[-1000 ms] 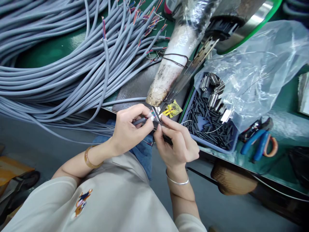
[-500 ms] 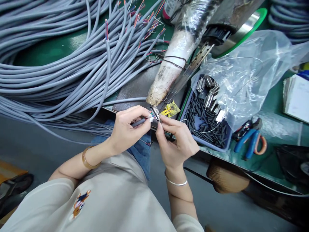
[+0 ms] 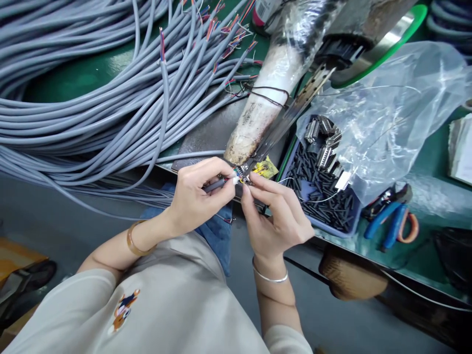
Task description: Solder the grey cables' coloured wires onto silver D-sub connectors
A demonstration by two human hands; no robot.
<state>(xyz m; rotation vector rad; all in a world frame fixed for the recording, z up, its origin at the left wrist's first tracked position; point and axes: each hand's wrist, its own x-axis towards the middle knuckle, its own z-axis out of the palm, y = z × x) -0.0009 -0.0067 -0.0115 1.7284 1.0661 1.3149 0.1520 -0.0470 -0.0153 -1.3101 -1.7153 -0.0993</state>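
My left hand (image 3: 195, 196) is closed around the end of a grey cable (image 3: 213, 185), pinching it near its stripped coloured wires. My right hand (image 3: 276, 216) pinches a small metal connector (image 3: 242, 174) at the cable's tip, thumb and forefinger pressed together on it. Both hands meet at the front edge of the green bench, just under the dirty white tip of a wrapped tool (image 3: 254, 123). A yellow tag (image 3: 266, 168) lies right behind the connector.
A thick mass of grey cables (image 3: 73, 98) covers the bench at left. A blue tray (image 3: 317, 196) of black sleeves and metal connectors sits at right under a clear plastic bag (image 3: 387, 113). Blue-handled pliers (image 3: 391, 223) lie beyond it.
My hands stay together on the cable end and connector; the right fingers have shifted slightly on the connector. The view has drifted a little.
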